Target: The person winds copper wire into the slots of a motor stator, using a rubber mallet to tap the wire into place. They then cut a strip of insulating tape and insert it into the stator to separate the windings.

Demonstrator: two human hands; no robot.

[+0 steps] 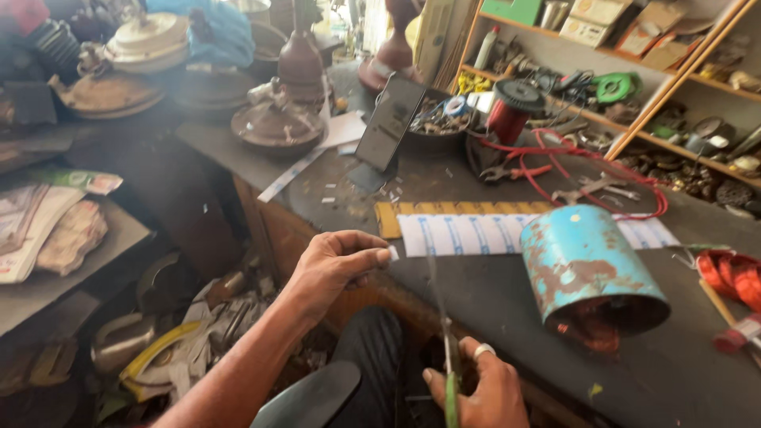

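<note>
We see a blue can [596,265] lying on its side at about three o'clock of the workbench [491,293], its paint flaked to rust, its open mouth showing coppery wire coils inside. At twelve o'clock a dark bowl [437,127] holds a heap of small metal bits, and just beside it, toward one o'clock, stands a spool [511,111] wound with red wire. The shelves [634,71] at one to two o'clock carry cardboard boxes and loose parts.

Our left hand [337,265] pinches the end of a long white paper strip [491,234] between thumb and fingertips; the strip lies flat across the bench centre, with a yellow strip [460,208] along its far edge. At six o'clock our right hand [476,392] is closed around green-handled scissors [445,349], whose thin blades point up toward the paper strip. We cannot tell whether the blades touch the paper.
</note>
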